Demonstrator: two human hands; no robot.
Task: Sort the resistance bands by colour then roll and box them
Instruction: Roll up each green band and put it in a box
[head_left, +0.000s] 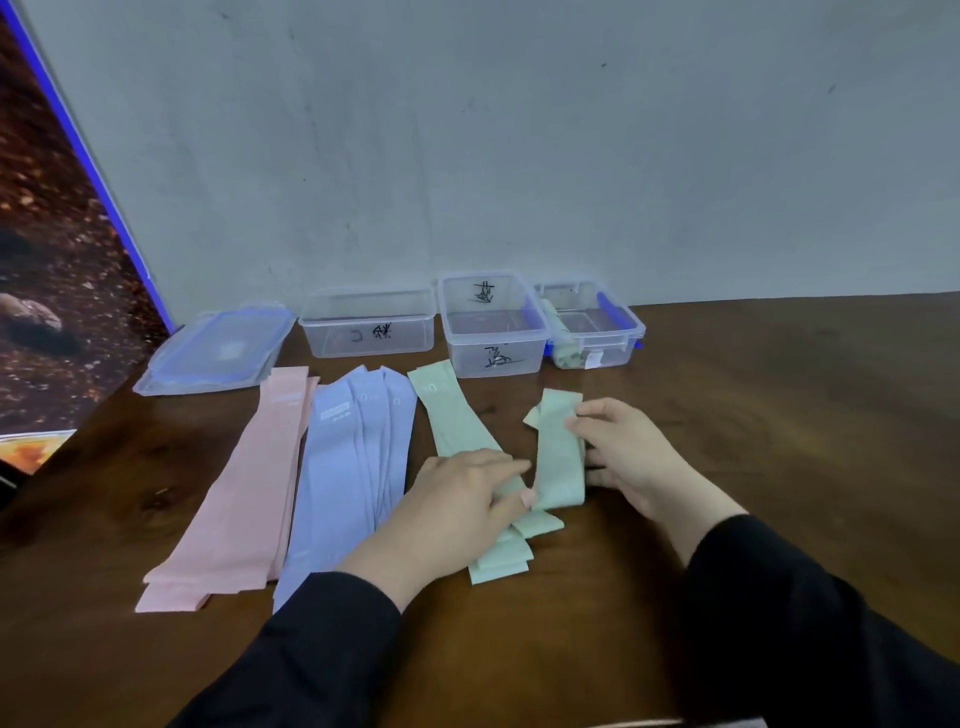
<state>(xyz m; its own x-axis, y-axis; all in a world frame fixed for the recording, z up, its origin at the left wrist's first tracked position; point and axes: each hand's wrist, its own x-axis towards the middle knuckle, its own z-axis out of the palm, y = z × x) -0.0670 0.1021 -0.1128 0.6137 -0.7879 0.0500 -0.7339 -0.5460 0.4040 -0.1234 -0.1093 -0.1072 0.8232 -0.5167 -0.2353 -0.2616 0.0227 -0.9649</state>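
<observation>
Three colour piles of flat resistance bands lie on the dark wooden table: pink bands (239, 483) at the left, lilac-blue bands (353, 457) in the middle, pale green bands (457, 421) to the right. My left hand (457, 499) rests on the green pile with its fingers laid flat. One green band (558, 457) is lifted and folded upward; my right hand (623, 452) pinches its right edge between thumb and fingers. At the back stand three clear plastic boxes: left box (366, 325), middle box (491, 322), and right box (592, 325) holding a rolled green band (558, 332).
Stacked clear lids with blue seals (218, 348) lie at the back left of the table. A grey wall rises directly behind the boxes. A dark patterned panel with a blue edge (62, 260) leans at the far left.
</observation>
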